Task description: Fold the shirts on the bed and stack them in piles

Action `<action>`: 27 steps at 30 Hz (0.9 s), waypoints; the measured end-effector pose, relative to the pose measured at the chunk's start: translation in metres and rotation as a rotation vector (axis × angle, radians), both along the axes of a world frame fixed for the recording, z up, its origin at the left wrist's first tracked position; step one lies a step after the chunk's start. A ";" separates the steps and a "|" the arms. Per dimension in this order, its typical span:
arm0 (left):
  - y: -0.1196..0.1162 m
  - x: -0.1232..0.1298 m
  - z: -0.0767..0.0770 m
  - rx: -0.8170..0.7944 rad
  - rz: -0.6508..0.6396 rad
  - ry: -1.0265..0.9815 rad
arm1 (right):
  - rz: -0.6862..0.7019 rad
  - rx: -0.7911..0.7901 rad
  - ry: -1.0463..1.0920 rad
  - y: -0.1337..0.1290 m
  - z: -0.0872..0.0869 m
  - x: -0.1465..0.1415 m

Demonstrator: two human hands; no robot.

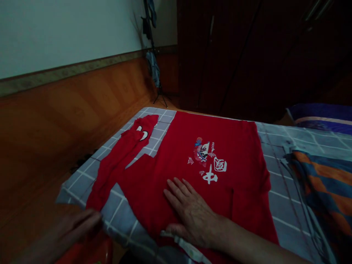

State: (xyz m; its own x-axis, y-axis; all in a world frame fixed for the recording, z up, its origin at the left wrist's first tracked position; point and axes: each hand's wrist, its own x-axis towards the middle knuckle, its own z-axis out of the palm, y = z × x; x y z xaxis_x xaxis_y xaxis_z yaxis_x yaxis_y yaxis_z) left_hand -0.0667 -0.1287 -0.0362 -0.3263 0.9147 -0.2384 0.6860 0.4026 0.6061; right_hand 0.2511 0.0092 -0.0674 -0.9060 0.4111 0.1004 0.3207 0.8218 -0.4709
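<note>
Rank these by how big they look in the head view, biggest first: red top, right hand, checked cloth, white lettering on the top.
1. Red top
2. Checked cloth, counting only the part in view; the picture's edge cuts it off
3. Right hand, without the forearm
4. White lettering

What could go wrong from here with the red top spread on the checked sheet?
The right hand lies flat on the red top; sliding it might ruck the cloth. The bunched red cloth reaches the edge of the checked sheet by the blurred left hand, so a tug could drag it off. The white strip near the right thumb might get caught.
</note>
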 end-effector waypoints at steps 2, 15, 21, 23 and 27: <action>0.021 -0.012 -0.004 0.042 0.112 -0.048 | 0.001 -0.026 -0.007 0.001 -0.007 -0.002; 0.095 0.007 -0.025 0.103 0.032 0.478 | 0.056 0.071 0.050 -0.002 -0.017 0.000; 0.099 0.005 -0.027 0.097 0.026 0.434 | 0.170 -0.062 -0.001 0.000 -0.004 -0.003; 0.101 0.002 -0.029 0.147 0.034 0.410 | 0.194 -0.106 -0.025 0.000 -0.002 -0.004; 0.103 0.006 -0.022 0.257 0.136 0.126 | 0.194 -0.098 -0.002 0.000 -0.007 -0.003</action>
